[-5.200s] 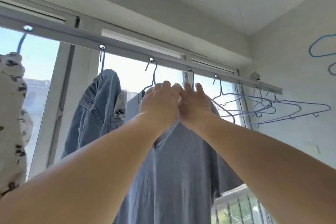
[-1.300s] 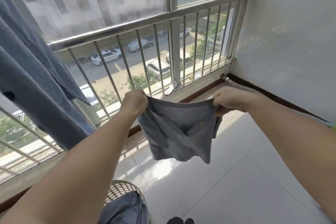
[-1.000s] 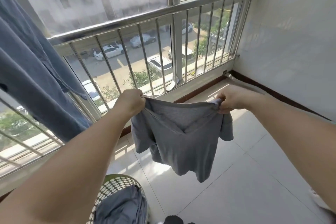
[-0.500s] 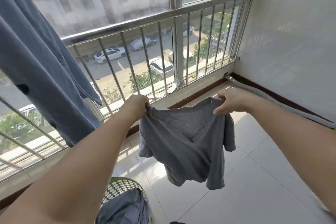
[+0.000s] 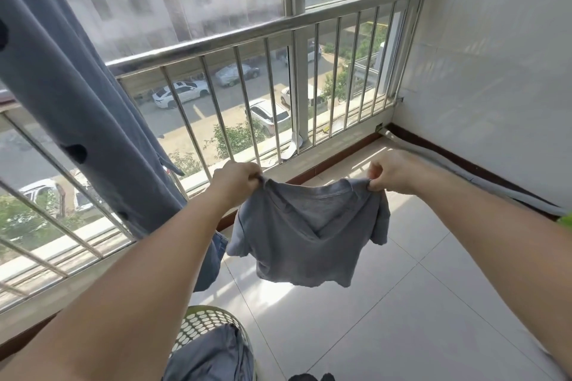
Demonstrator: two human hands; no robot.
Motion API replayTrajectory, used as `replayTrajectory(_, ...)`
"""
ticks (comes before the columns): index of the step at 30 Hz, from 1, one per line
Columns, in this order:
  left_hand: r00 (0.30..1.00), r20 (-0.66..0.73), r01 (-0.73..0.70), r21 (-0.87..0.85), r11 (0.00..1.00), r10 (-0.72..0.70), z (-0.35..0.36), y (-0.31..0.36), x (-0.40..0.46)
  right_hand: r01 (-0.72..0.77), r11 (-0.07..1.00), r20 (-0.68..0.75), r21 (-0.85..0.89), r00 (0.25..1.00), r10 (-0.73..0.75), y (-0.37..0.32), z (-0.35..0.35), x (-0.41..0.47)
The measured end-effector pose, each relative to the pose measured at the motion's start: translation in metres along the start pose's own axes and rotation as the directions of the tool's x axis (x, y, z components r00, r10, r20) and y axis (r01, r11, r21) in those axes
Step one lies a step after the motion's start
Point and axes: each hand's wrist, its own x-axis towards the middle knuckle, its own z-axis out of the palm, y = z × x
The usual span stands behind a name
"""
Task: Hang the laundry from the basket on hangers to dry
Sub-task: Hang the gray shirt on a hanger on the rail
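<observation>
My left hand (image 5: pixel 236 179) and right hand (image 5: pixel 391 172) each pinch a shoulder of the small gray shirt (image 5: pixel 305 229), stretched level between them, its length hanging down over the tiled floor (image 5: pixel 402 303). Soft, limp knit with a V-neck. The perforated basket (image 5: pixel 204 323), near my left arm, holds more gray cloth (image 5: pixel 213 356). No hanger is in view.

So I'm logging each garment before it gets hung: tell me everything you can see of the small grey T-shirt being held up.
The grey T-shirt is small, of soft knit cloth, with a V-neck and short sleeves. It hangs spread in the air above the tiled floor, wrinkled, its hem ragged-looking. The left hand and the right hand each pinch a shoulder. Nothing else touches it.
</observation>
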Motion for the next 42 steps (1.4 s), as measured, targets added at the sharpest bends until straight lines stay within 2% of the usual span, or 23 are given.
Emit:
replayTrajectory(2, 0.999, 0.04, 0.021, -0.142, 0.99, -0.015, 0.002, 0.005, -0.002, 0.013, 1.0, 0.0, 0.014, 1.0, -0.013, -0.001, 0.002, 0.001)
replayTrajectory(5, 0.996, 0.076, 0.07, -0.255, 0.964, -0.053, 0.006, 0.011, -0.004, 0.002, 0.998, 0.015, -0.064, 1.0, -0.001, -0.002, 0.006, 0.006)
replayTrajectory(9, 0.996, 0.068, 0.066, -0.248, 0.966, -0.051, 0.015, 0.015, -0.004, -0.026, 0.997, -0.058, -0.075, 0.998, 0.021, 0.001, 0.008, 0.009)
replayTrajectory(14, 0.997, -0.079, -0.001, -0.257, 0.966, -0.02, 0.021, 0.016, -0.011, 0.005, 0.984, -0.228, 0.181, 0.973, 0.037, 0.014, 0.012, 0.009)
replayTrajectory(16, 0.989, -0.146, -0.015, -0.249, 0.968, -0.022, 0.022, 0.017, -0.015, 0.039, 0.975, -0.322, 0.219, 0.946, 0.034, 0.02, 0.015, 0.009)
replayTrajectory(19, 0.982, -0.179, 0.012, -0.23, 0.973, -0.055, 0.031, 0.019, -0.02, 0.064, 0.982, -0.397, 0.179, 0.918, 0.012, 0.025, 0.023, 0.006)
replayTrajectory(22, 0.979, -0.171, 0.068, -0.249, 0.966, -0.113, 0.046, 0.024, -0.024, 0.014, 0.995, -0.405, 0.1, 0.914, 0.027, 0.023, 0.035, 0.003)
replayTrajectory(25, 0.969, -0.12, 0.163, -0.342, 0.925, -0.215, 0.061, 0.033, -0.027, -0.038, 0.984, -0.363, 0.176, 0.926, 0.101, 0.018, 0.05, 0.004)
replayTrajectory(28, 0.939, 0.011, 0.296, -0.535, 0.791, -0.344, 0.076, 0.043, -0.031, -0.055, 0.952, -0.254, 0.301, 0.958, 0.136, 0.006, 0.069, 0.004)
replayTrajectory(33, 0.927, 0.107, 0.354, -0.574, 0.739, -0.361, 0.086, 0.064, -0.039, 0.076, 0.939, -0.112, 0.336, 0.993, -0.04, -0.026, 0.101, -0.009)
replayTrajectory(38, 0.908, 0.18, 0.394, -0.667, 0.632, -0.377, 0.083, 0.071, -0.048, 0.202, 0.918, -0.057, 0.342, 0.979, -0.194, -0.047, 0.111, -0.025)
replayTrajectory(42, 0.893, 0.246, 0.425, -0.735, 0.528, -0.376, 0.074, 0.066, -0.054, 0.259, 0.912, 0.063, 0.319, 0.954, -0.293, -0.053, 0.106, -0.029)
